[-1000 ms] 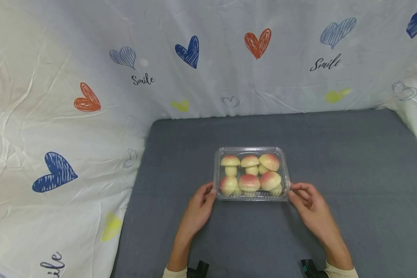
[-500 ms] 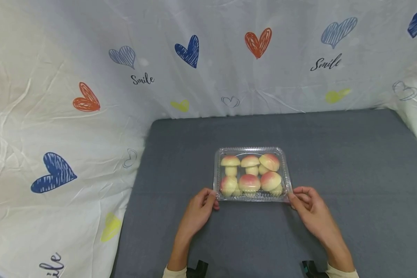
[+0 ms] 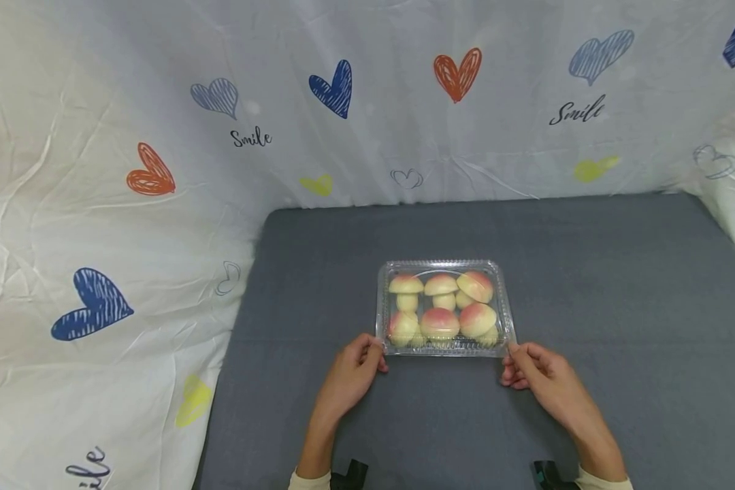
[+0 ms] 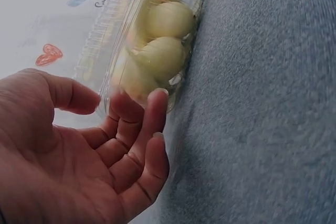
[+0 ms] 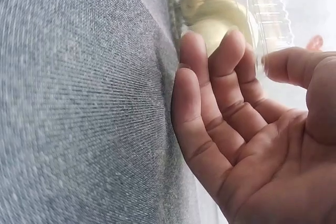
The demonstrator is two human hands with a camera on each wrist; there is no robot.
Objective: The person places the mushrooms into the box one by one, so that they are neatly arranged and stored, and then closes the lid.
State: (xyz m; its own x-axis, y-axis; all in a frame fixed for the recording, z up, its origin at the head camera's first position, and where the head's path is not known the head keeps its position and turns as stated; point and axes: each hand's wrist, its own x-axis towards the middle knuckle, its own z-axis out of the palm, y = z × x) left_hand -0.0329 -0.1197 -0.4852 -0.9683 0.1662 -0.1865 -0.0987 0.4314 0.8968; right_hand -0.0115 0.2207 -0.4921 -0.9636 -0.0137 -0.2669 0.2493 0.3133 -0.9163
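Note:
A clear plastic clamshell box [image 3: 444,266] lies on the grey cloth, with several mushroom-shaped pieces [image 3: 439,321] inside. Their stems are cream and their caps blush red. At the box's near left corner, my left hand [image 3: 350,373] pinches the rim between thumb and forefinger. The near right corner is pinched the same way by my right hand [image 3: 551,382]. In the left wrist view the other fingers [image 4: 152,169] curl loosely below the rim. The right wrist view shows similarly bent fingers [image 5: 189,98] beside the box wall.
The grey cloth-covered table [image 3: 618,286] spreads around the box on all sides. White fabric [image 3: 373,136] printed with hearts and "Smile" hangs behind it and along the left side. Dark wrist devices [image 3: 350,474] show near both sleeves.
Both hands have shifted from the box's sides to its near corners, the left one first. My right fingers have come round toward the front edge. The box has hardly moved.

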